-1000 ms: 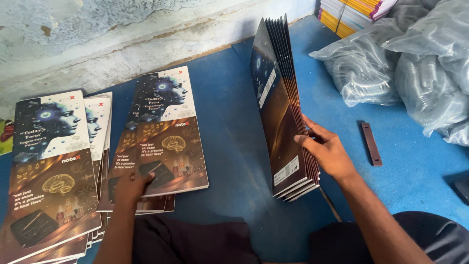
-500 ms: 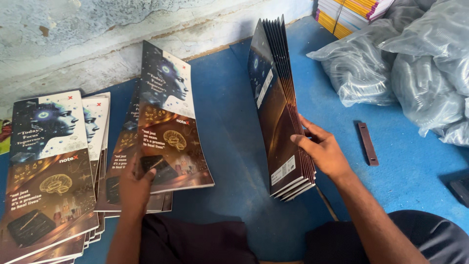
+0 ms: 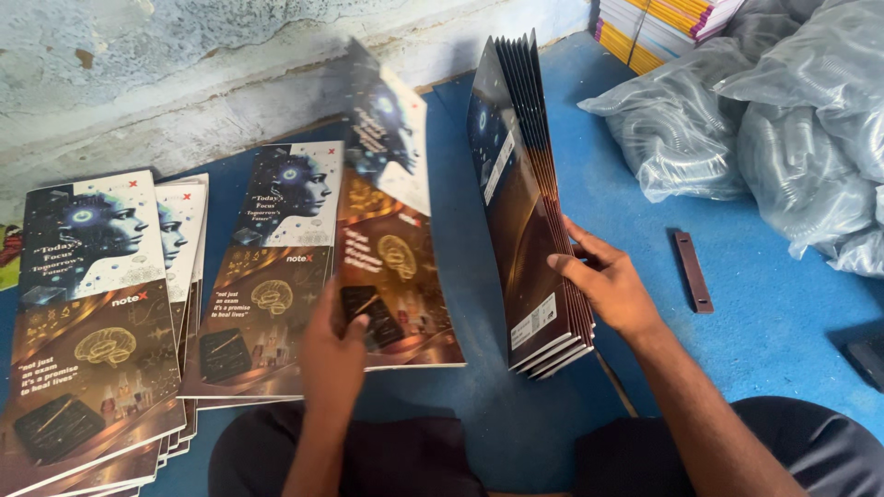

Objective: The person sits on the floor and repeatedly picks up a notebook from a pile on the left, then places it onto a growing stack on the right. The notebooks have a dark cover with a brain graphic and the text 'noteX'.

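a: cover sheet (image 3: 391, 230), single, glossy, lifted at a slant off the middle stack (image 3: 267, 276). my left hand (image 3: 333, 354) has its grip pinched shut on the lower edge, thumb on the printed face.

b: how does it handle?

a: light and thin, i'd judge; it bows along its length, so it is limp, and the gloss looks slippery. best taken at a bottom edge or corner, pinched firmly.

b: other hand?

a: my right hand (image 3: 608, 285) has its grip closed on the upright bundle of covers (image 3: 529, 212), standing on its bottom edge on the blue floor (image 3: 737, 322), fanned at the top. stiffer as a bundle, heavier.

b: printing and packages?

a: each cover: pale panel with a blue head in profile above, brown panel with a gold brain below. white rectangular label low on the bundle's outer face. left stack (image 3: 87, 313) same design. clear plastic bags (image 3: 764, 120) at the far right, bright-edged book pile (image 3: 658, 28) beyond.
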